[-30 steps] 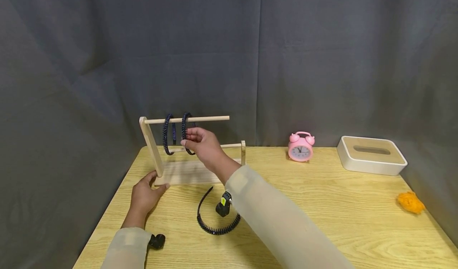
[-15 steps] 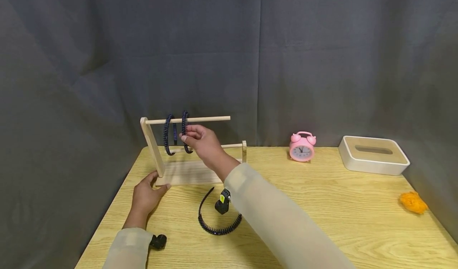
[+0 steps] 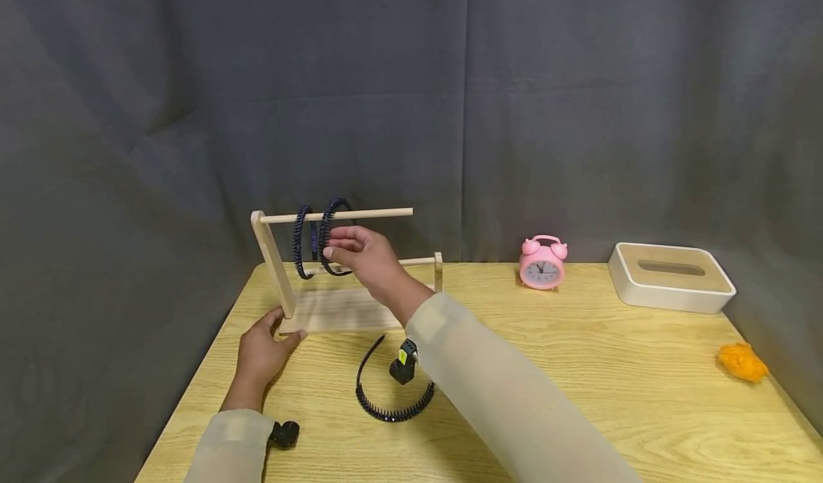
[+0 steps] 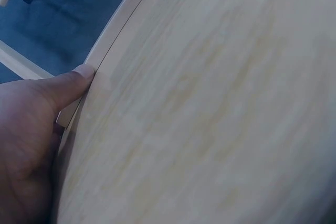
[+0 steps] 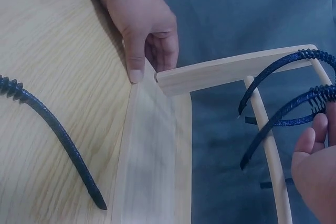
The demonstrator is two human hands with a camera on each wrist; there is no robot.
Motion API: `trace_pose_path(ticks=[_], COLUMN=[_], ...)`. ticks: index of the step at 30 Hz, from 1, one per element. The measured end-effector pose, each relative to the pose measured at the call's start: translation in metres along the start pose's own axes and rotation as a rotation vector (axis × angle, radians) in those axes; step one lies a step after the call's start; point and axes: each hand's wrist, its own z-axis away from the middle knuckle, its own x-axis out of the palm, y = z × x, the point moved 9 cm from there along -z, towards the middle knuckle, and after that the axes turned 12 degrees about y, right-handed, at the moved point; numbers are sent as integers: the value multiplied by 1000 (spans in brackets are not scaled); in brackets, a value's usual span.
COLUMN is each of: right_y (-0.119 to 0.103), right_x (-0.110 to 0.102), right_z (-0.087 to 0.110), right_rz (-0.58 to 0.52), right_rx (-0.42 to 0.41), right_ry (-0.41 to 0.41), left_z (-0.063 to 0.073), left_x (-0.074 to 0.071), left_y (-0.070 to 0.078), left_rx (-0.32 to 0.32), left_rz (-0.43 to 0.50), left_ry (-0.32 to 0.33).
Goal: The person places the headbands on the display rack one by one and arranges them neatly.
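The right hand (image 3: pixel 373 261) over there pinches a toothed headband (image 3: pixel 324 233) looped around the upper rod (image 3: pixel 382 213) of a wooden rack (image 3: pixel 273 267), near the far left corner of the tabletop (image 3: pixel 579 390). The left hand (image 3: pixel 262 354) grips the base (image 3: pixel 341 310). I'd say it's being settled beside another headband (image 3: pixel 298 244); the next move calls for loosening the fingers gently. A third headband (image 3: pixel 393 416) lies nearer the front edge.

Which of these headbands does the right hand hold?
On the upper rod, the headband farther from the tall post: the right hand pinches it. A second headband hangs nearer that post; a third headband lies on the table.
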Motion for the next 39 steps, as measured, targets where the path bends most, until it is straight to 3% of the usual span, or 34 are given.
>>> trace_pose_path(ticks=[9, 18, 23, 32, 39], right_y=[3, 8, 8, 11, 41], right_x=[-4, -55, -96, -190, -236], right_z=[4, 28, 59, 135, 181], right_rz=[11, 142, 322, 793, 1037], right_rx=[18, -40, -151, -472, -495], right_ry=[11, 90, 74, -51, -290], left_z=[0, -3, -5, -4, -5], left_x=[3, 10, 12, 17, 15], left_y=[-1, 3, 3, 1, 0], left_rx=[2, 12, 18, 12, 14], left_rz=[10, 5, 0, -10, -25], left_ry=[0, -10, -17, -40, -45])
